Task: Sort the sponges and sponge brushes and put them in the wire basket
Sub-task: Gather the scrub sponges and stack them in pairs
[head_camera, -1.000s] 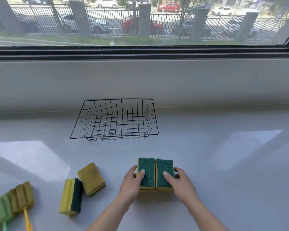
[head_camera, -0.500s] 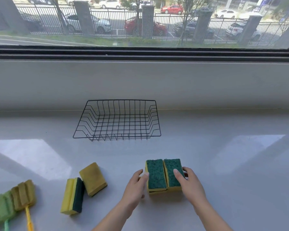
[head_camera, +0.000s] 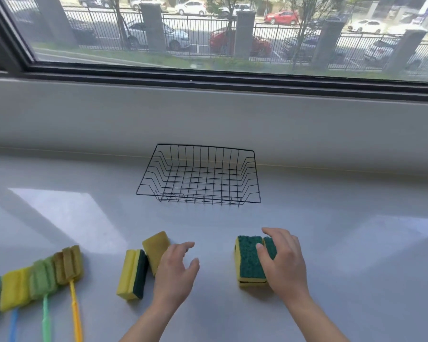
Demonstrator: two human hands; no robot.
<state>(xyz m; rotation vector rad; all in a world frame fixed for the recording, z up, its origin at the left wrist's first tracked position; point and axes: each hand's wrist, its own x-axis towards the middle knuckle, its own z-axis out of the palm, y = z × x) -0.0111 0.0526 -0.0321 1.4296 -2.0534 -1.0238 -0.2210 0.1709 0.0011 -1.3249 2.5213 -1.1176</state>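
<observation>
Clamps paired sponges (head_camera: 250,261) on the worktop (head_camera: 344,243) in curled right fingers (head_camera: 274,234), hovers left fingers (head_camera: 183,246) spread and empty beside loose sponges (head_camera: 134,275), risks a one-handed squeeze popping one out short of the wire basket (head_camera: 198,199).

1. Wire basket (head_camera: 200,178) open-topped, back rim at the low grey wall (head_camera: 208,114): entry from above or over the front rim.
2. Broad band of bare countertop (head_camera: 344,255) before the basket's front rim, running side to side.
3. Bare surface right of the right hand (head_camera: 284,262), out to the frame edge.
4. Right hand draped over the pair of green-topped sponges (head_camera: 248,260); left sponge's top and left side exposed.
5. Bare gap between that pair and the left hand (head_camera: 176,272).
6. Left hand over a corner of the flat yellow sponge (head_camera: 155,246); yellow-and-green sponge on edge (head_camera: 132,274) just beside, crowding that side.
7. Far left: sponge brushes (head_camera: 42,277) packed side by side; narrow bare strip before the on-edge sponge.
</observation>
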